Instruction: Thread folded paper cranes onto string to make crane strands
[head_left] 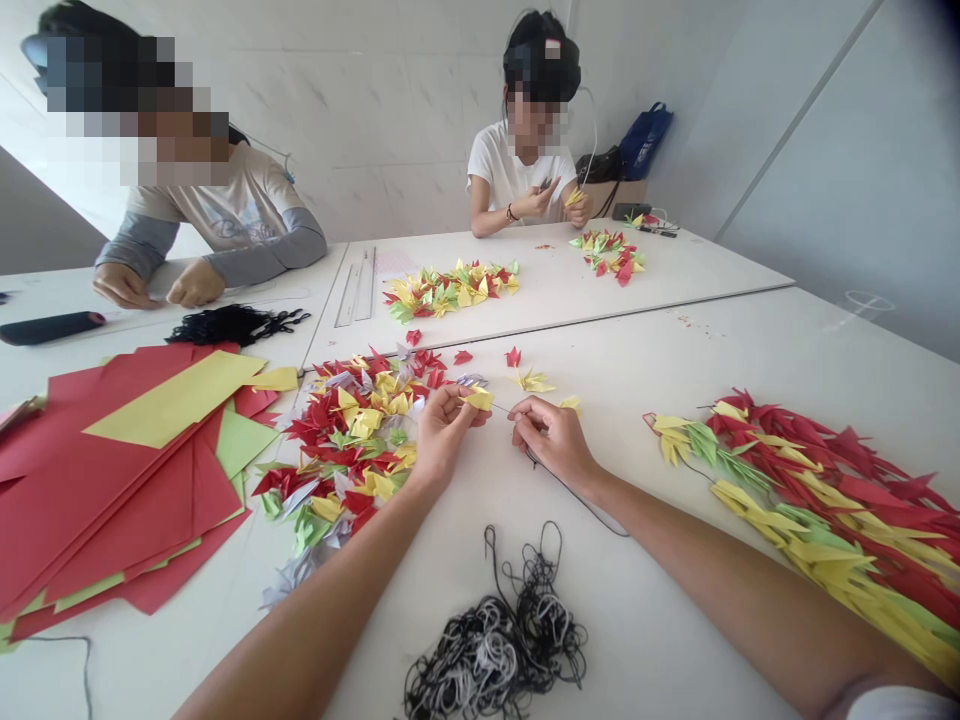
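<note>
From the head camera, both of the person's hands are over the white table, close together near the middle.

The left hand is shut. Its fingertips pinch a small yellow paper piece and hold it up, just off the table. The piece pokes out to the right, toward the other hand.

The right hand is shut too. Its fingers pinch a black thread. The thread trails back along the table beside the right arm. A very thin line goes from the right fingers toward the yellow paper piece. It is too thin to tell if it is a needle or the end of the thread.

So the yellow paper piece is just to the left of the right hand and a tiny bit higher, with a small gap between them. The thin line points across that gap, right at the piece.

A big pile of folded pieces, red, yellow and green, lies by the left hand. A thread tangle sits between the two arms. Long rows of folded pieces lie well off to the right. Flat paper sheets lie far left. Two other people sit across the table.
</note>
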